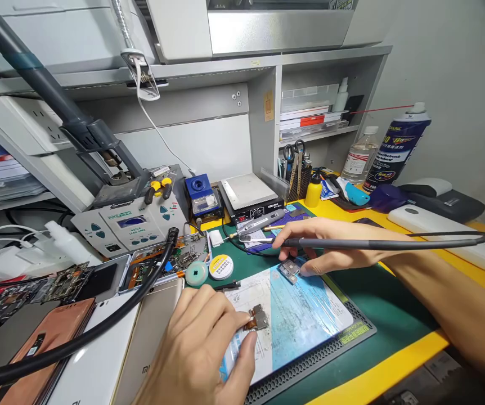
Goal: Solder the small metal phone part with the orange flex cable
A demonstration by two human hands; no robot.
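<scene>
My left hand (209, 337) rests at the near left of the pale blue and white work pad (305, 320). Its forefinger and thumb are at a small metal-shielded phone part with an orange flex cable (257, 318), which lies on the pad. My right hand (331, 244) is closed on a slim dark grey tool (360, 244) with a thin cord at its rear. Past the forefinger shows a small bristled brush head (251, 239); whether it belongs to that tool I cannot tell. The right thumb and fingers are close around a small circuit board (290, 271).
A hot-air station (130, 222), a blue soldering station (202, 194) and a heating plate (251, 194) stand behind. Phones (120, 343) lie at left under a black hose (141, 292). A round tin (221, 266), a yellow bottle (313, 190) and a spray can (396, 149) stand around.
</scene>
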